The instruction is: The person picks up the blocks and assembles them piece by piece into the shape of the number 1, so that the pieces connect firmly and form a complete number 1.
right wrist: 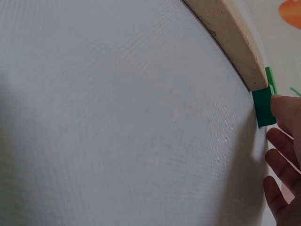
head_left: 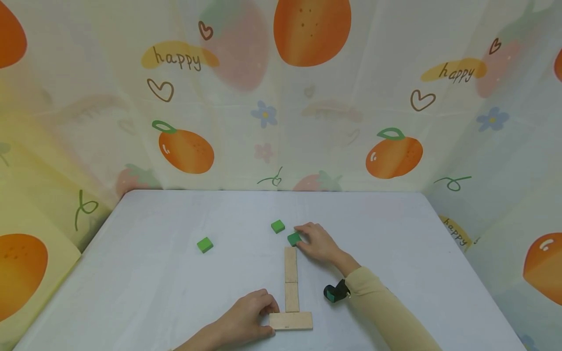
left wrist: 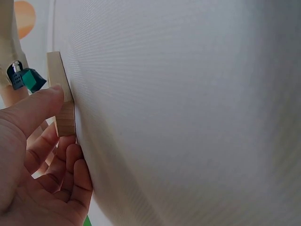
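Note:
My right hand (head_left: pixel 320 243) pinches a green block (head_left: pixel 293 238) between thumb and fingers at the far end of a line of wooden blocks. The right wrist view shows that green block (right wrist: pixel 264 108) against the end of a wooden block (right wrist: pixel 230 40). Two wooden blocks, the farther one (head_left: pixel 291 264) and the nearer one (head_left: pixel 291 297), lie end to end. They meet a crosswise wooden block (head_left: pixel 291 321) at the near end, forming an upside-down T. My left hand (head_left: pixel 248 317) grips that crosswise block's left end, with its thumb on the near side in the left wrist view.
Two more green blocks lie on the white table (head_left: pixel 131 292): one (head_left: pixel 278 226) just beyond the right hand's block, another (head_left: pixel 205 244) farther left. A small black wrist camera (head_left: pixel 336 291) juts from the right sleeve. A fruit-printed curtain (head_left: pixel 246 146) stands behind the table.

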